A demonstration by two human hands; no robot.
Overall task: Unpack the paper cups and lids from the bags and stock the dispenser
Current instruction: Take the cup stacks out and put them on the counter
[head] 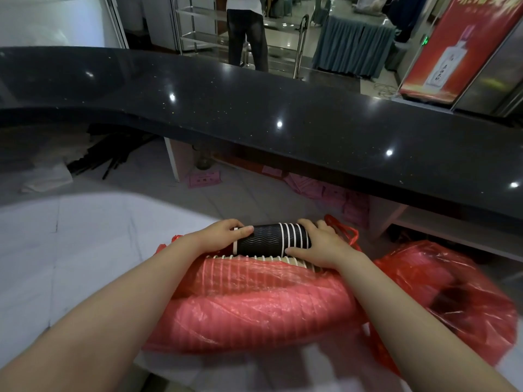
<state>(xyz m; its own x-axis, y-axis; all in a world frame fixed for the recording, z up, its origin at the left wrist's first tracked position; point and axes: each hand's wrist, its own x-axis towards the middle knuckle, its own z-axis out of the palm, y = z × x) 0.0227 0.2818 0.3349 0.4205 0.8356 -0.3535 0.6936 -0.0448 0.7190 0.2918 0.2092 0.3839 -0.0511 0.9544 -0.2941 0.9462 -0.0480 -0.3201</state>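
The left hand (223, 233) and right hand (319, 244) each closed a grip on one end of a short cup stack (271, 240), held level just above the red bag (254, 301). More cups (254, 258) lay in a row at the bag's open mouth, still packed. A second bag (452, 292) sat at 3 o'clock, contents unclear. No dispenser or lids were visible. Judged status: unpacking only begun; stocking remained. The black worktop (254, 114) lay at 12 o'clock.

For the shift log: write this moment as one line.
left hand + right hand: hold black cup stack | above red bag | dispenser: unseen
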